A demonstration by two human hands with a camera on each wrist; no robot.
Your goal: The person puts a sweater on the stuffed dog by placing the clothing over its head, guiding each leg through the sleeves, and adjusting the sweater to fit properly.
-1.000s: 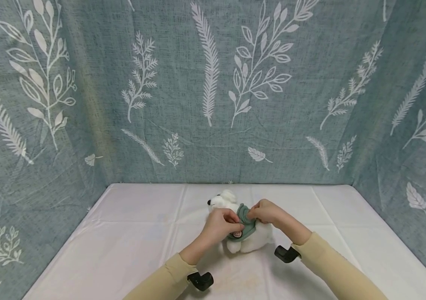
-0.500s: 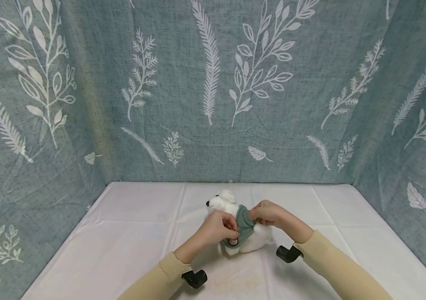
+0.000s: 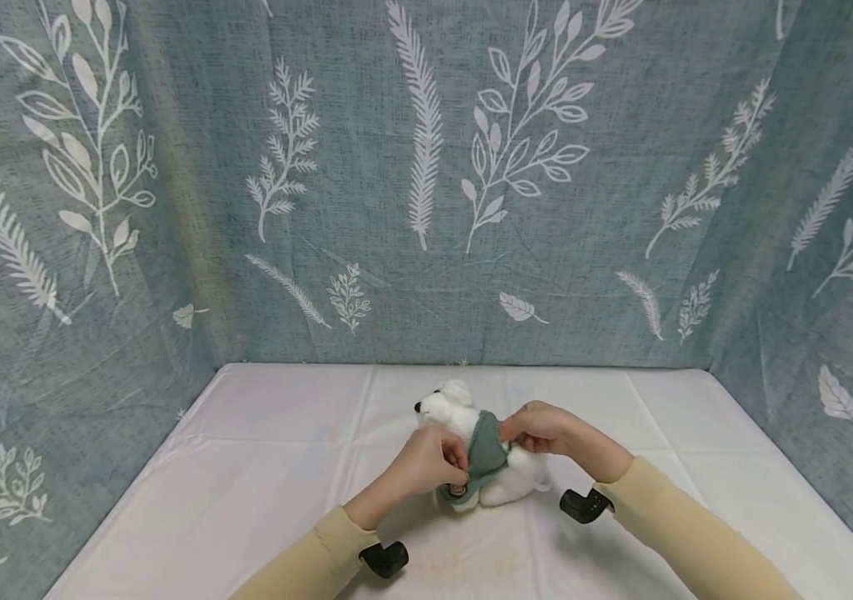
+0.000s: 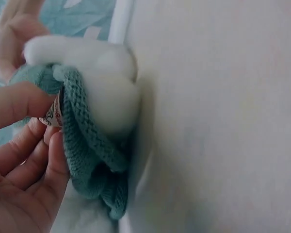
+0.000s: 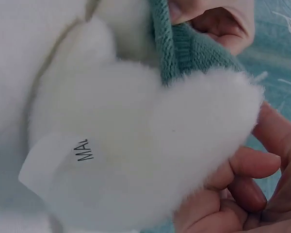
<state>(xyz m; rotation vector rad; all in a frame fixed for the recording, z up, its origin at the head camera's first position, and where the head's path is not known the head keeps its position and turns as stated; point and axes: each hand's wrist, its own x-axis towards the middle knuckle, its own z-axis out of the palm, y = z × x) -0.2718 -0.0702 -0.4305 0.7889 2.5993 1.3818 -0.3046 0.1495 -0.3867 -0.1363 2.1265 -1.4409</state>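
Observation:
A white plush bear (image 3: 447, 408) with a black nose lies on the table, its head toward the left. Around its body sits a green knitted sweater (image 3: 488, 450). My left hand (image 3: 429, 458) pinches the sweater's near edge at a small printed patch (image 4: 53, 115), thumb on one side and fingers on the other. On the far side of the bear's back, my right hand (image 3: 542, 427) has curled fingers at the sweater's other edge. From the right wrist camera, white fur hides those fingertips. A white fabric tag (image 5: 53, 162) with black letters sticks out at the bear's rear.
The bear is on a white cloth-covered table (image 3: 261, 483). Blue-green curtains (image 3: 366, 167) with white leaf prints stand behind it and along both sides. Each wrist wears a black camera mount (image 3: 384, 560).
My left hand has moved slightly left and down, drawing the sweater's near edge with it. The sweater's bunched folds have flattened out across the back. My right hand stays nearly in place.

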